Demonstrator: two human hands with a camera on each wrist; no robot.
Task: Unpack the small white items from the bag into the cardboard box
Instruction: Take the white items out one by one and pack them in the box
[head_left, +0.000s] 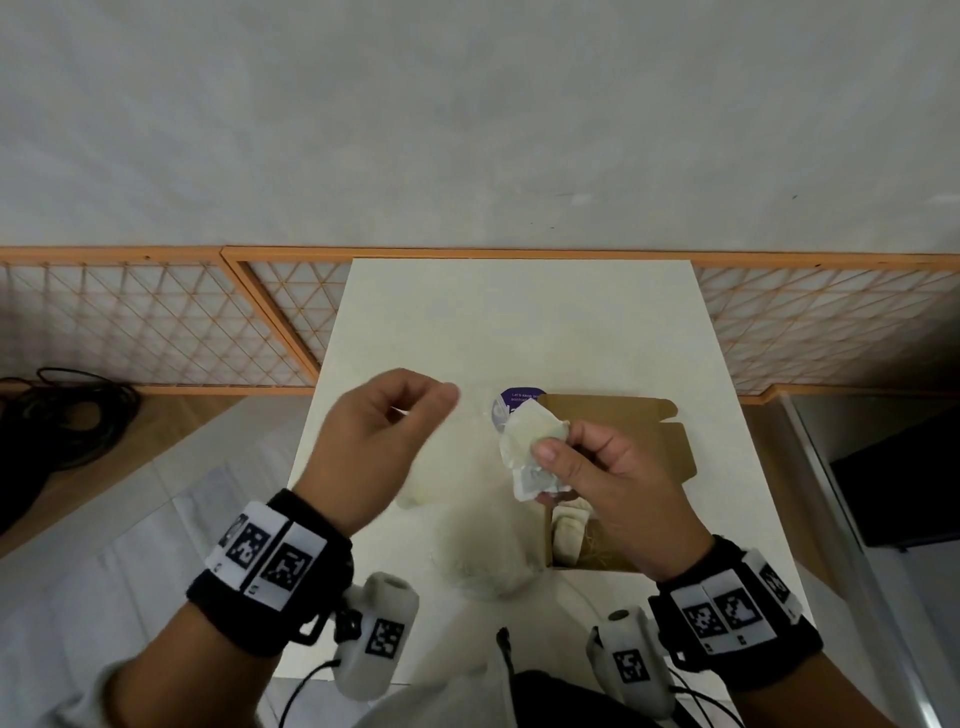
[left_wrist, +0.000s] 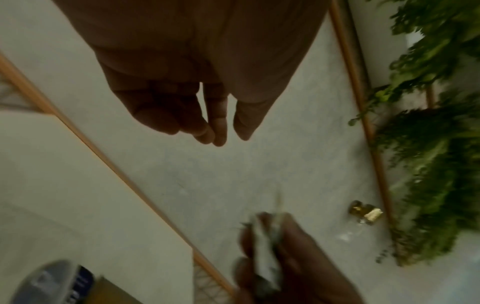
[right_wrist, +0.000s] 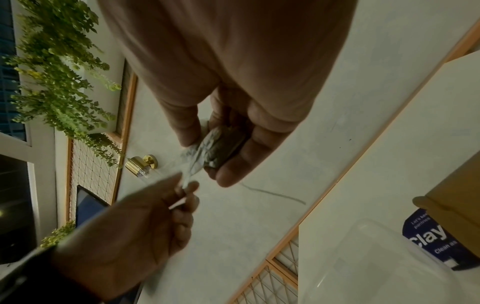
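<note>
My right hand (head_left: 551, 448) pinches a small crumpled white packet (head_left: 529, 453) between thumb and fingers, held above the left edge of the open cardboard box (head_left: 631, 447). The right wrist view shows the same packet (right_wrist: 214, 147) squeezed in the fingers. My left hand (head_left: 415, 410) is raised to the left of it, blurred, fingers curled; its fingertips (right_wrist: 187, 192) pinch a thin clear film that runs from the packet. Other white items (head_left: 567, 535) lie in the box's near corner. A clear plastic bag (head_left: 488, 566) lies slack on the table in front of me.
The box stands on a white table (head_left: 519, 322), with a purple round label (head_left: 519, 399) just behind its left corner. An orange-framed lattice panel (head_left: 156, 322) lines the wall behind. Black cables (head_left: 67, 415) lie on the floor at left.
</note>
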